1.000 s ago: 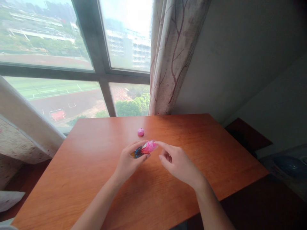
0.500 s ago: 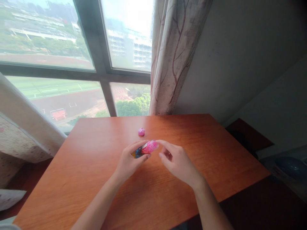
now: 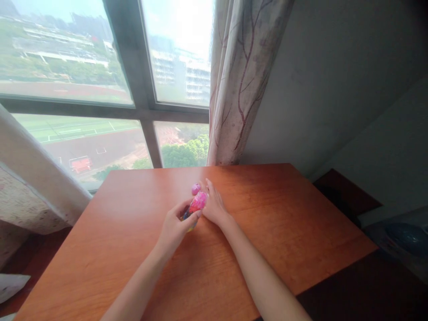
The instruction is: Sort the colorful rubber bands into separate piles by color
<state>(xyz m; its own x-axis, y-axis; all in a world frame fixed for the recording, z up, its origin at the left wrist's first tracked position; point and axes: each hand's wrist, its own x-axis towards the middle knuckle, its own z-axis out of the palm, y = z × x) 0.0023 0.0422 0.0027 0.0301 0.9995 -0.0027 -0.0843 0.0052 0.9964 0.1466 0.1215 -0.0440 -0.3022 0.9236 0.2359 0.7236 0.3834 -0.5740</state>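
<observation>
My left hand (image 3: pixel 179 223) is wrapped round a small bottle-like container (image 3: pixel 198 202), pink at its upper end, with a dark, patterned lower part and a bit of yellow at the bottom. Its pink end tilts up and to the right. Just beyond it on the table lies a small round pink piece (image 3: pixel 195 189), like a cap. My right hand (image 3: pixel 214 204) is stretched out beside this piece, fingers extended and apart. Whether a fingertip touches the pink piece I cannot tell.
Both hands are over a brown wooden table (image 3: pixel 284 223), whose far edge meets a window (image 3: pixel 174 145). Patterned curtains (image 3: pixel 230 89) hang at either side of the glass. To the right are a grey wall (image 3: pixel 317 89) and a dark brown surface (image 3: pixel 354 191).
My right hand has left the container's pink end and moved forward and left to the pink piece, its fingers straightening. My left hand has tipped the container more upright.
</observation>
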